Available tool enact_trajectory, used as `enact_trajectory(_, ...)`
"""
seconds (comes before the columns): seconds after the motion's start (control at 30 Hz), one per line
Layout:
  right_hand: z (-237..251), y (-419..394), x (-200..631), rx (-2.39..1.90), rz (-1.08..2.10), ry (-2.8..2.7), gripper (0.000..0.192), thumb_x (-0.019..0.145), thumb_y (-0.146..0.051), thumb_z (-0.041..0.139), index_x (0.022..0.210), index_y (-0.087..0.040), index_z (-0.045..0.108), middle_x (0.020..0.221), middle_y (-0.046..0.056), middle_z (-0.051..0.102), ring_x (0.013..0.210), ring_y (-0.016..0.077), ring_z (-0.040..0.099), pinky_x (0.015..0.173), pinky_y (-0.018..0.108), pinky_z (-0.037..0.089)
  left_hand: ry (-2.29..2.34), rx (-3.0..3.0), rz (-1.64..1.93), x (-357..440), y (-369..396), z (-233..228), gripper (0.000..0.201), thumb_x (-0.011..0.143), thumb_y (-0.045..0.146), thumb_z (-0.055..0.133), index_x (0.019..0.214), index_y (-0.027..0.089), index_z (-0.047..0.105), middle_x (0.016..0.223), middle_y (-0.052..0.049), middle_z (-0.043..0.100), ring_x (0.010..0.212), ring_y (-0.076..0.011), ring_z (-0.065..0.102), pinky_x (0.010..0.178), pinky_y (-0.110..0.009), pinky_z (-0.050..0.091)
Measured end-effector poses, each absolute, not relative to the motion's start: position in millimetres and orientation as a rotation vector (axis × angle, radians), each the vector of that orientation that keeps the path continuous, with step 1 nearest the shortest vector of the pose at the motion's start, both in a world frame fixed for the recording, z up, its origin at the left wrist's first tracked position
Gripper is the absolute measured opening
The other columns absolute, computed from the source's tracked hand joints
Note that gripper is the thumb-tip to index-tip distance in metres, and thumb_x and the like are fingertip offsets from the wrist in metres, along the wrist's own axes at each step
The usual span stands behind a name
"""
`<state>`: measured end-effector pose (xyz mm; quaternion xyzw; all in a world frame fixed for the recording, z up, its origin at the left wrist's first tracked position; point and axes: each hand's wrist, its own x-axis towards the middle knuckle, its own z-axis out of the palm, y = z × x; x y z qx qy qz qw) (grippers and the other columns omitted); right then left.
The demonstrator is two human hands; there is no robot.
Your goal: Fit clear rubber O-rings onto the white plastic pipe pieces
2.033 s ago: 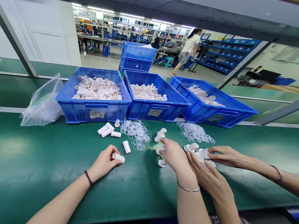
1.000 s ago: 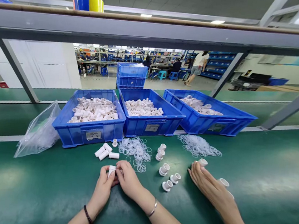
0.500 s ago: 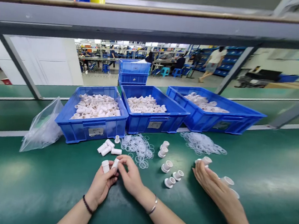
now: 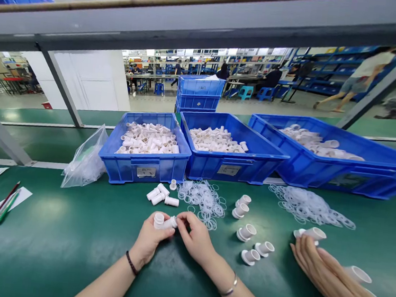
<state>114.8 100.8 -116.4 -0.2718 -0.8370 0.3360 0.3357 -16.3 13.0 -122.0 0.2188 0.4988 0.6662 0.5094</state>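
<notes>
My left hand (image 4: 149, 240) grips a short white plastic tube (image 4: 159, 221) just above the green bench. My right hand (image 4: 195, 236) meets it from the right, fingertips pinching the tube's right end (image 4: 174, 221). Whether a clear ring is in those fingers I cannot tell. A pile of clear rubber rings (image 4: 203, 198) lies just beyond my hands. A few more white tubes (image 4: 159, 195) lie behind my left hand. Several white flanged fittings (image 4: 247, 232) stand to the right of my right hand.
Three blue bins (image 4: 146, 167) (image 4: 233, 168) (image 4: 341, 176) of white parts line the back. A clear bag (image 4: 84, 161) lies at left, with papers and pencils (image 4: 5, 203) further left. Another person's hand (image 4: 327, 273) rests at right among fittings, by a second ring pile (image 4: 307, 206).
The view has swung to the left. My left hand now holds one tube instead of two upright ones, and my right fingers have closed on its end. The neighbour's hand stays put.
</notes>
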Motion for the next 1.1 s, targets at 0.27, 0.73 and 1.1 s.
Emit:
enact_trajectory(0.27,-119.7,99.3,113.8,-0.633,0.861,-2.237,0.018,0.095,-0.029,0.042,0.090,-0.021,0.058,0.083,0.004,0.062,0.076,0.0176,0.059,0.070,0.030,0.048,1.461,0.880,1.509,-22.1,14.2,-125.7,0.029,0.070,0.033,0.076,0.088,0.014,0.064,0.071,0.000,0.063,0.060,-0.0111,0.052,0.059,-0.022,0.043)
enact_trajectory(0.73,-122.2,105.8,108.6,-0.651,1.547,-2.049,0.020,0.091,-0.039,0.044,0.093,-0.021,0.053,0.080,0.001,0.060,0.065,0.0138,0.055,0.060,0.027,0.049,1.445,1.162,1.538,-24.9,5.6,-106.4,0.024,0.075,0.033,0.073,0.094,0.019,0.072,0.092,-0.009,0.070,0.081,-0.0209,0.063,0.078,-0.031,0.050)
enact_trajectory(1.1,-120.9,97.4,102.7,-0.634,1.419,-2.039,0.030,0.094,-0.045,0.043,0.099,-0.020,0.059,0.094,0.005,0.064,0.089,0.0188,0.060,0.080,0.032,0.049,1.107,0.307,1.720,-12.7,14.2,-117.5,0.048,0.062,0.038,0.085,0.095,0.012,0.060,0.083,-0.005,0.067,0.064,-0.0122,0.063,0.061,-0.026,0.055)
